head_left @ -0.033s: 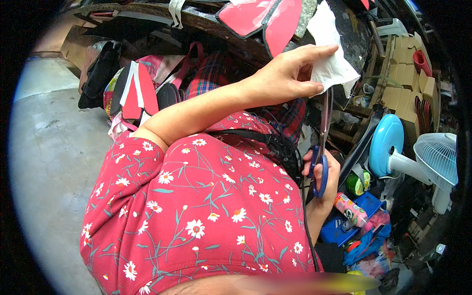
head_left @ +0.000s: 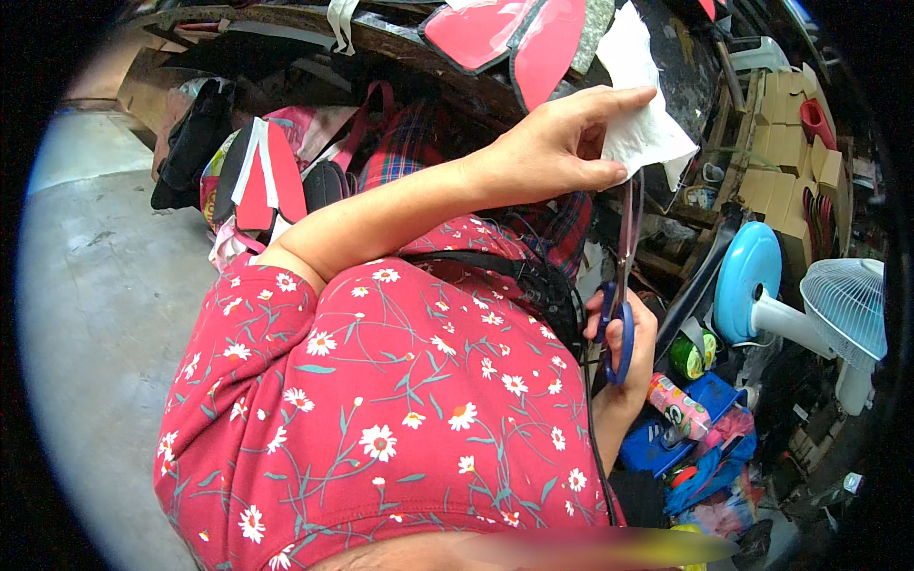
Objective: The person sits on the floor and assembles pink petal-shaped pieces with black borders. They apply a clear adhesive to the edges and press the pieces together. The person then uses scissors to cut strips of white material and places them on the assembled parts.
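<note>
My left hand [head_left: 562, 143] is stretched across in front of me at the upper right. Between its thumb and fingers it grips a crumpled white piece of cloth or tissue [head_left: 647, 138]. Below it, my right hand [head_left: 640, 338] has its fingers in the blue handles of a pair of scissors [head_left: 628, 228]. The blades point up, their tips at the lower edge of the white piece; whether they bite into it I cannot tell. Just beyond my left hand, red pieces with black edging [head_left: 495, 43] lie on the bench.
A dark worn bench [head_left: 400, 43] runs along the top. Red and black pieces with white strips [head_left: 259, 181] lie at the left. On the right are cardboard boxes [head_left: 783, 162], a blue and white fan [head_left: 843, 305], a pink bottle [head_left: 679, 404] and a blue tray [head_left: 657, 452].
</note>
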A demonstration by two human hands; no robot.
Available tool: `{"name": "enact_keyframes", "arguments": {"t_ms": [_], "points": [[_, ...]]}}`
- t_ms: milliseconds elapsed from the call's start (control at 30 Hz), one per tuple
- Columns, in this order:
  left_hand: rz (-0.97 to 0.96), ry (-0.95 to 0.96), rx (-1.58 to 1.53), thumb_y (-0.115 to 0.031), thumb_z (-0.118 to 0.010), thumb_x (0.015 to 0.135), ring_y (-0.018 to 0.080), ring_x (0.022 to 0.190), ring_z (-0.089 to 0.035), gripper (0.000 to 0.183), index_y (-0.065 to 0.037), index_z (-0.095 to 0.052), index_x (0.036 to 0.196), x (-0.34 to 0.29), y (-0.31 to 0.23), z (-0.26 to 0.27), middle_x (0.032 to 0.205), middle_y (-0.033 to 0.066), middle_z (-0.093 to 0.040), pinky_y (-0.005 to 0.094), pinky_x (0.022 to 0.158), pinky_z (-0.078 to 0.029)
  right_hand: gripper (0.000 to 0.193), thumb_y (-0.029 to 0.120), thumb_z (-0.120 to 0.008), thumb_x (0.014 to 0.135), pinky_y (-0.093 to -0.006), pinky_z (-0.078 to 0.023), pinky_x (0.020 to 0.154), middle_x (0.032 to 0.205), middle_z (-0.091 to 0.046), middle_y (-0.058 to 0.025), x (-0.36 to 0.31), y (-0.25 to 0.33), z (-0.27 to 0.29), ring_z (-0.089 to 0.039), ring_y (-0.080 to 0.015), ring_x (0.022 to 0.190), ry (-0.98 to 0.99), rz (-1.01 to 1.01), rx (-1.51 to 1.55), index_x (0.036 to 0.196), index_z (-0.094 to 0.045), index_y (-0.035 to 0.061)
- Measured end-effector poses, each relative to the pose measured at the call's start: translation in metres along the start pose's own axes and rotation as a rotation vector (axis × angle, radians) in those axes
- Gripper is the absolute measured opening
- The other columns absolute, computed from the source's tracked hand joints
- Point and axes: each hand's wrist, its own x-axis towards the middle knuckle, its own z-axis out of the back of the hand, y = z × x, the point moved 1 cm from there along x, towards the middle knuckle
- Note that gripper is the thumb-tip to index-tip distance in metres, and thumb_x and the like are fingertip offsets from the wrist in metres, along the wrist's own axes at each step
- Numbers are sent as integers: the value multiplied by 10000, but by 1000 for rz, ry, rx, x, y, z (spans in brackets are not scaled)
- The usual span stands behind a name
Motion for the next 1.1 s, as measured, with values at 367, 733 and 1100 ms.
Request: {"name": "enact_keyframes", "arguments": {"t_ms": [367,733,1100], "points": [[-114,-26,46,-18,-719,783,103,776,-526,825,-98,-338,1511,2,-1,-7,1149,72,-489,243,679,-487,381,342,-758,815,-199,-343,464,607,-547,14,7,6,-4,-486,-41,508,-18,-35,-62,896,-619,-3],[18,33,-20,109,-649,819,134,1160,-542,888,-122,-214,1557,-5,-16,-8,1338,47,-487,293,979,-468,505,452,-765,814,-195,-361,454,607,-544,9,5,3,-7,-522,-54,507,-40,15,-6,822,-604,-26],[-27,44,6,67,-711,743,98,775,-509,1010,-121,-158,1567,-8,-12,-15,1132,63,-463,250,662,-485,690,615,-746,757,-214,-392,477,662,-555,-22,4,2,-10,-537,-89,522,-22,2,125,876,-601,-49]]}}
